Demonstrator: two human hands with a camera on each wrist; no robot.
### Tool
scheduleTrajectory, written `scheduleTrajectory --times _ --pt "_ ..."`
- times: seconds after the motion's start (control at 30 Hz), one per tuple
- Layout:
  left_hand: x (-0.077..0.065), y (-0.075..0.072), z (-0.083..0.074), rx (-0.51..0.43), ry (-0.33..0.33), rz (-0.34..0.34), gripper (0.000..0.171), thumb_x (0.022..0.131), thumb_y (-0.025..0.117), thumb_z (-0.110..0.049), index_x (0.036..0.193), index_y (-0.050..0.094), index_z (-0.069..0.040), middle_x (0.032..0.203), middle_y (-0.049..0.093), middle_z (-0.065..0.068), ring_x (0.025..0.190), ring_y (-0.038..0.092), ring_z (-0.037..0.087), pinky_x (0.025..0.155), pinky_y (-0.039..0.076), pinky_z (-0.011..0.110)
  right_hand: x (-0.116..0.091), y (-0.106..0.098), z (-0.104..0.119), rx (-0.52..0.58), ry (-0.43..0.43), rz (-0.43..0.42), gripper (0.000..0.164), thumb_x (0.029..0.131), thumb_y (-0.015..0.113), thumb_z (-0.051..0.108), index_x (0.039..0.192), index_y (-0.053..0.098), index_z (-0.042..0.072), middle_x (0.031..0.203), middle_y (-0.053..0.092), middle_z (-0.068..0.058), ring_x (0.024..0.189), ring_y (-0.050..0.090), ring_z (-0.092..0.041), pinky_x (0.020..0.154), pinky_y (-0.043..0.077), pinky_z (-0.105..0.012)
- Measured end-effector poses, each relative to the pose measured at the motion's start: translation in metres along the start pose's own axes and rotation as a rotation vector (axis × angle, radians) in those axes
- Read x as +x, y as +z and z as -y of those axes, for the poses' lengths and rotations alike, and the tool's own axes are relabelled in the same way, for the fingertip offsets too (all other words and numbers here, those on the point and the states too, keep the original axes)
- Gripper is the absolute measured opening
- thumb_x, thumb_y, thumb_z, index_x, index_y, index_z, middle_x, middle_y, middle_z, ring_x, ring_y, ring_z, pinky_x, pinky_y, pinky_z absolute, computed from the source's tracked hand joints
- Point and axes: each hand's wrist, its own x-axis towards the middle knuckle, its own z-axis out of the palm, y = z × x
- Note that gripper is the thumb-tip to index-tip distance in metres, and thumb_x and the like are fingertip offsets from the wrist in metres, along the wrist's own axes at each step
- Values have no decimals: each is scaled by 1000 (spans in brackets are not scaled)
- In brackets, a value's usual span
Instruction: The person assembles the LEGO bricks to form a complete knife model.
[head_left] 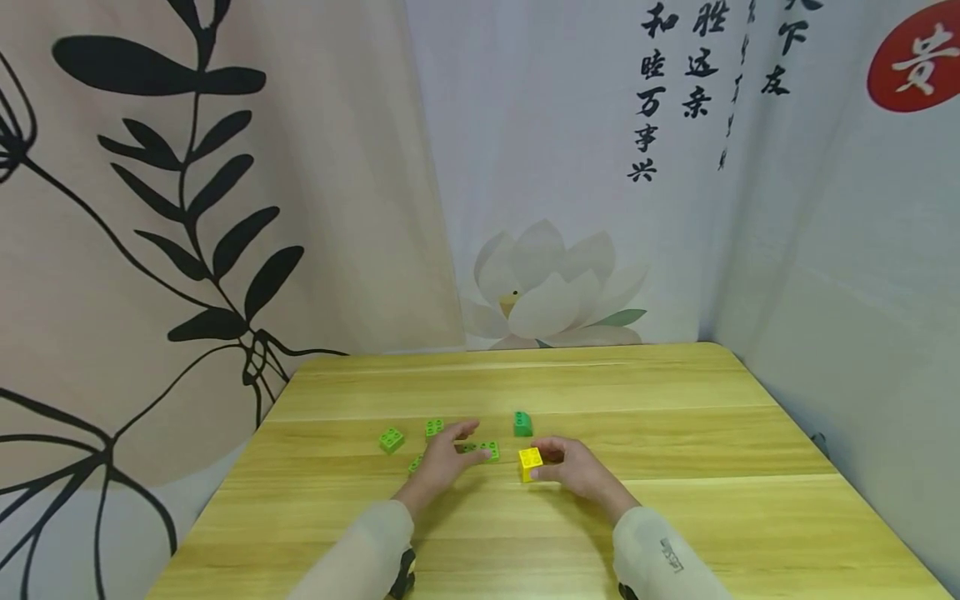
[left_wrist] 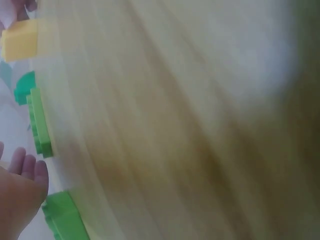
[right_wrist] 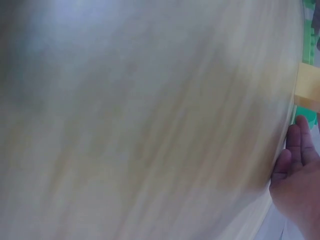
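Observation:
A yellow toy building block (head_left: 530,463) stands on the table with my right hand (head_left: 576,470) at its right side, thumb and fingers pinching it. To the left, my left hand (head_left: 444,457) is spread over a long light green block (head_left: 491,450), its thumb overlapping that block in the head view. The left wrist view shows the left fingers relaxed, with nothing between them. Behind the yellow block sits a darker green block (head_left: 522,424) with a rounded side. A small light green block (head_left: 416,464) is partly hidden by the left wrist.
Two more light green blocks, one (head_left: 391,440) farther left and another (head_left: 434,427) just behind the left hand, lie on the wooden table (head_left: 675,417). Printed curtains (head_left: 360,208) hang behind the table's far edge and along its right side.

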Motion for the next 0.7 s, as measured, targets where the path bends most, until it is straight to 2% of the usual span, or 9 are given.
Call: scheduleTrajectory --times 0.2,0.5,0.7 --pt "0 -2 6 35 -25 -10 65 90 75 -28 145 48 -6 141 50 18 125 51 40 97 48 48 1 0 -1 -11 4 -14 42 88 76 16 127 63 5 115 65 -3 103 57 -21 96 48 -44" --pt "3 -2 5 74 -32 17 59 91 74 -21 143 50 -4 138 52 18 127 49 37 104 41 51 3 3 -3 -47 18 -56 37 89 76 18 122 65 6 112 65 -3 101 58 -20 93 49 -43" --pt "6 0 7 94 -48 13 58 89 75 -14 141 52 -3 133 55 17 126 50 36 104 41 50 3 4 -4 -46 9 -63 35 89 76 19 120 66 7 111 65 -2 102 58 -20 93 49 -43"
